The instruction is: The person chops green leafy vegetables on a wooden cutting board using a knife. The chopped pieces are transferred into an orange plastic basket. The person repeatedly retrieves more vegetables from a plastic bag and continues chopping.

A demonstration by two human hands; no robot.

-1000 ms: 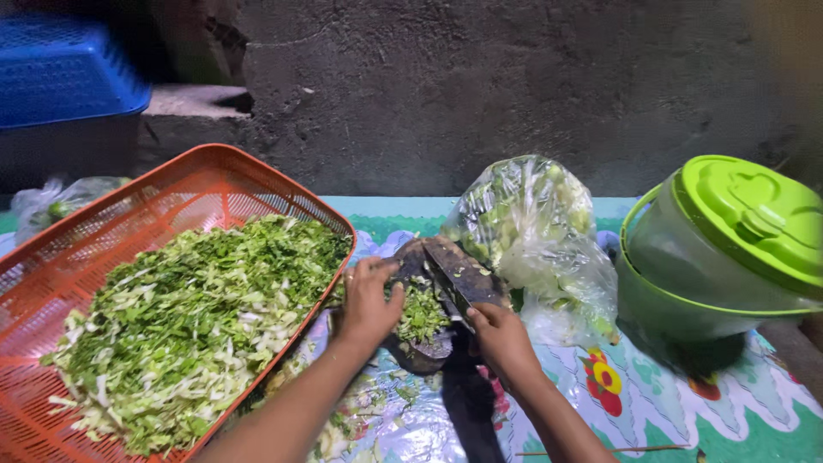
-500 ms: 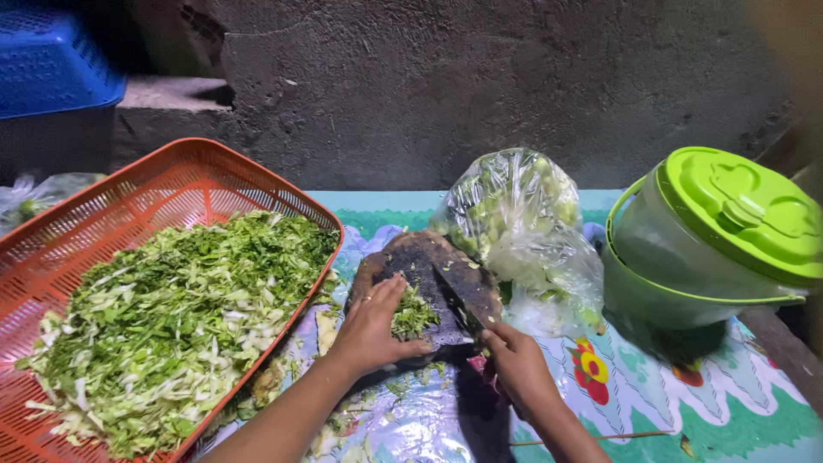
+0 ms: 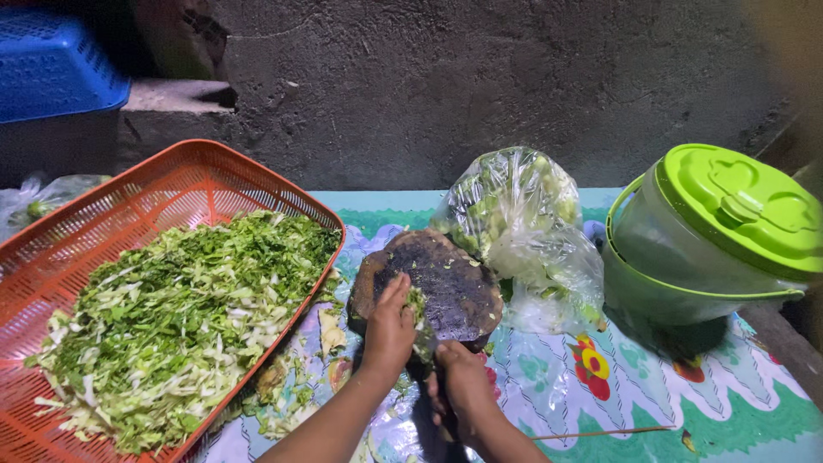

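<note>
A dark round wooden chopping board lies on the patterned mat, with a small pile of chopped greens at its near left. My left hand rests flat on the board, its fingers pressed against the left side of that pile. Just right of the pile, at the board's near edge, my right hand is closed in a fist around a dark knife handle; the blade is hard to make out between the two hands. The orange basket to the left holds a big heap of shredded cabbage.
A clear plastic bag of cabbage pieces leans behind the board. A green lidded tub stands at the right. Scraps of greens lie on the mat beside the basket. A blue crate sits at the back left against the wall.
The pile of greens has been gathered toward the board's near left. Both hands have drawn closer together around it, and the knife has come off the board's middle.
</note>
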